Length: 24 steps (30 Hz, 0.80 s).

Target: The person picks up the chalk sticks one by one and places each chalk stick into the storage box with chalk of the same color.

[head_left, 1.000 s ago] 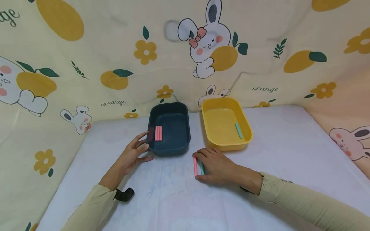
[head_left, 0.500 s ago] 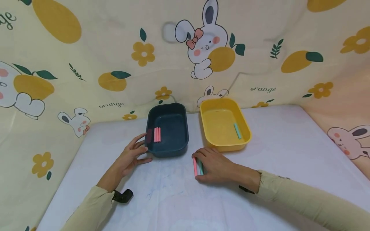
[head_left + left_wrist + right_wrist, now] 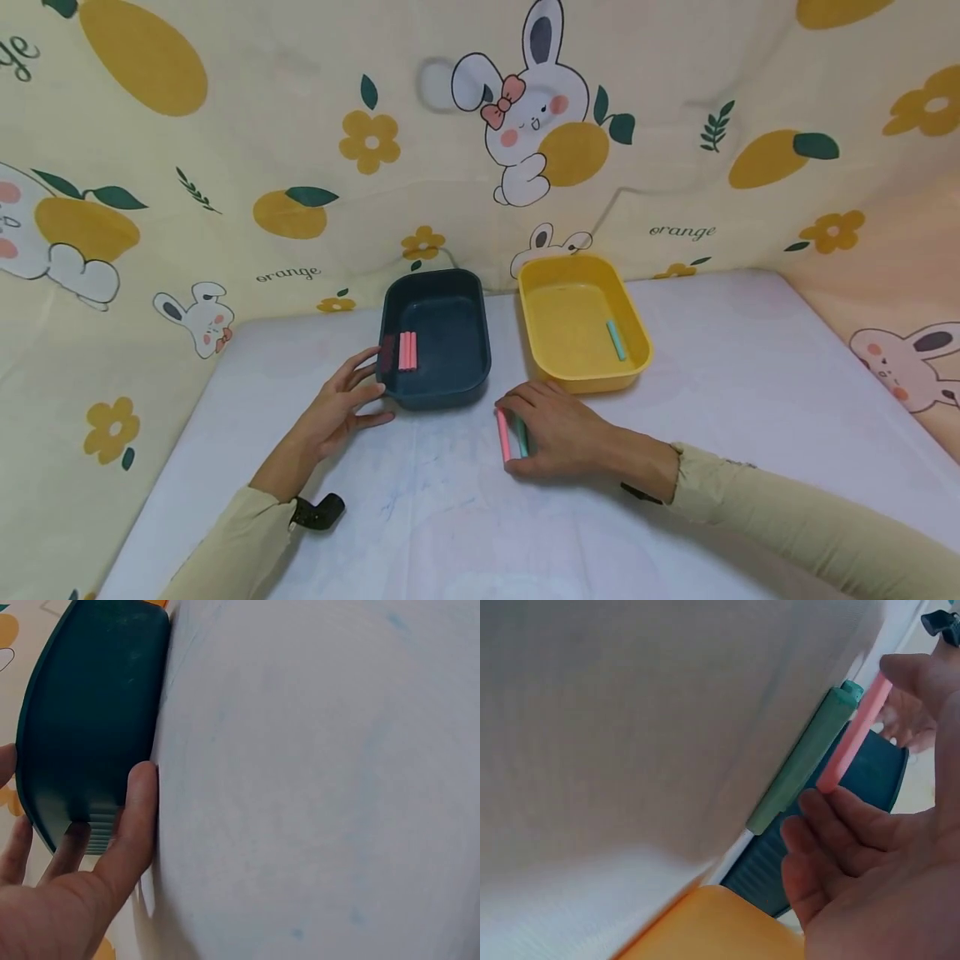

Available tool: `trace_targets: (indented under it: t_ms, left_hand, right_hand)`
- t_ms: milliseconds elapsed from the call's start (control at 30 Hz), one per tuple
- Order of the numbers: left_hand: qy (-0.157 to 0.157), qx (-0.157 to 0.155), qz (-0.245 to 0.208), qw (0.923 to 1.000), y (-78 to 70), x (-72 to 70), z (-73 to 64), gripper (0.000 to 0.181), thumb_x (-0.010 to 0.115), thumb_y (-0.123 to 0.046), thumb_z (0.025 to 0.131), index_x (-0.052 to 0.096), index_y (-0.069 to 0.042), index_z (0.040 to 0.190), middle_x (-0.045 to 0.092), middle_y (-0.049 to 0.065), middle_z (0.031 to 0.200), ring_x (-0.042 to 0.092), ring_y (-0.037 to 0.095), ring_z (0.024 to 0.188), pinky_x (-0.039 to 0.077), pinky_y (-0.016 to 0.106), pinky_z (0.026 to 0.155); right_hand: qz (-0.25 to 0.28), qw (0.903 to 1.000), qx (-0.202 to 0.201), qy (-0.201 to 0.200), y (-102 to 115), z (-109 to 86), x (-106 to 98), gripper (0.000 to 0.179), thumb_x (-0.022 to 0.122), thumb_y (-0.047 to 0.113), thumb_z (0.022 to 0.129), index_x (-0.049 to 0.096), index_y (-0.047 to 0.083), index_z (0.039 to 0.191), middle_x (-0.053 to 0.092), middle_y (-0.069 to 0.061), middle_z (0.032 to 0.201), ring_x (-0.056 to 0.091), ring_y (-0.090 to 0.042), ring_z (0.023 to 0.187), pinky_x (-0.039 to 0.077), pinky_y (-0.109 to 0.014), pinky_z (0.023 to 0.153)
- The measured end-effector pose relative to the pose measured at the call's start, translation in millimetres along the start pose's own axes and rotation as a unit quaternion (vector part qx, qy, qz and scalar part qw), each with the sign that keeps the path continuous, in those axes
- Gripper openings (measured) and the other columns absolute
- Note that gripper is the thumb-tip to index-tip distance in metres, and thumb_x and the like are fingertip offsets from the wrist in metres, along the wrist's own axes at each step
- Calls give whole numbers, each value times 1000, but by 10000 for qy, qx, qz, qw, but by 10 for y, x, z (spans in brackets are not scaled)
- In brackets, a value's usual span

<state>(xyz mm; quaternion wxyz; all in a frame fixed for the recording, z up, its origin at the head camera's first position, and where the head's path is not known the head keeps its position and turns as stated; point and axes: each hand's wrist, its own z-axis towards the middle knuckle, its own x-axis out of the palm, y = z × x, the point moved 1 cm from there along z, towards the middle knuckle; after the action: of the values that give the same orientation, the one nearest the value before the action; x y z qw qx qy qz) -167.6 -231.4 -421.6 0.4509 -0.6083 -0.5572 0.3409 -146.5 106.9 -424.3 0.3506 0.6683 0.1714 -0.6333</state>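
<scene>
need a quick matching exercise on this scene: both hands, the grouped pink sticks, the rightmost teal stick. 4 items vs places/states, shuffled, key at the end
Column 1
1. left hand
2. right hand
3. grouped pink sticks
4. rightmost teal stick in the head view

Column 2
A. inside the yellow bin
B. pinching a lone pink stick
C. touching the dark bin
D. inside the dark bin

Pairs: 1-C, 2-B, 3-D, 4-A

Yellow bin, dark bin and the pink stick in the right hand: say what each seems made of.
Yellow bin: probably plastic, soft sheen; rounded corners and one even colour. Dark bin: likely plastic too, satin, with moulded-looking ribs on its outer wall. Pink stick: smooth, even-coloured, matte; perhaps plastic, though chalk isn't ruled out.
</scene>
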Motion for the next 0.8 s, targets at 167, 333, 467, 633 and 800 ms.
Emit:
trace_targets:
  t_ms: [167,333,467,633,800]
  left_hand:
    - [-14,1,63,10000,-1,-2,-6,68,54,-8,100,25,-33,157,19,8,166,49,28,128,55,50,96]
    - [-44,-31,61,10000,-1,-5,6,68,54,-9,100,25,-33,157,19,8,166,51,29,126,55,50,96]
    - [-68,-67,29,10000,2,-8,19,68,55,-9,100,26,-33,156,20,8,166,53,29,124,55,51,96]
    - [-84,-48,37,9999,5,-8,28,69,55,-8,99,25,-33,157,21,8,166,54,28,122,56,51,95]
    - [-101,-35,43,9999,9,-11,21,69,56,-9,99,26,-33,156,22,8,165,55,27,121,56,50,95]
  right_hand:
    - [48,9995,-193,-246,26,-13,-18,72,73,60,77,56,19,134,58,5,131,50,-16,125,42,-39,111]
    - [72,9986,-191,-486,35,-36,-39,73,74,58,76,56,18,134,58,5,130,52,-14,123,45,-38,108]
    - [182,9973,-126,-707,42,-69,-70,74,76,57,77,54,19,136,57,4,133,54,-14,121,49,-38,105]
    - [328,9937,-185,-1052,52,-91,-109,76,76,56,77,52,19,139,57,3,135,54,-16,123,50,-38,104]
    - [410,9885,-265,-1430,48,-99,-113,78,77,57,77,51,20,141,55,3,136,53,-14,123,51,-35,103]
